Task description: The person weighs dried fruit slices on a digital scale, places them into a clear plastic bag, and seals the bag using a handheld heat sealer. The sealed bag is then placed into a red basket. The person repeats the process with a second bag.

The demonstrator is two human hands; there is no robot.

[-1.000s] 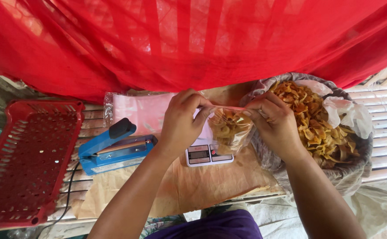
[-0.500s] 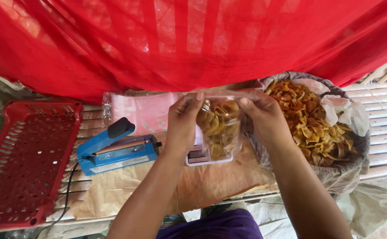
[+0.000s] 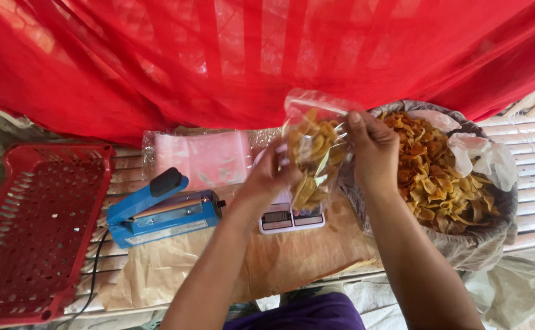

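Both hands hold a clear bag of chips (image 3: 312, 157) upright, lifted above the small scale (image 3: 291, 218) in the middle of the desk (image 3: 292, 260). Left hand (image 3: 266, 177) w/ grip clamped on the bag's left side; right hand (image 3: 374, 153) pinching its upper right edge. Basket of chips (image 3: 448, 177) just to the right. Blue sealer (image 3: 160, 211) left of the scale, red tray (image 3: 32, 229) at far left, stack of empty bags (image 3: 203, 157) behind.
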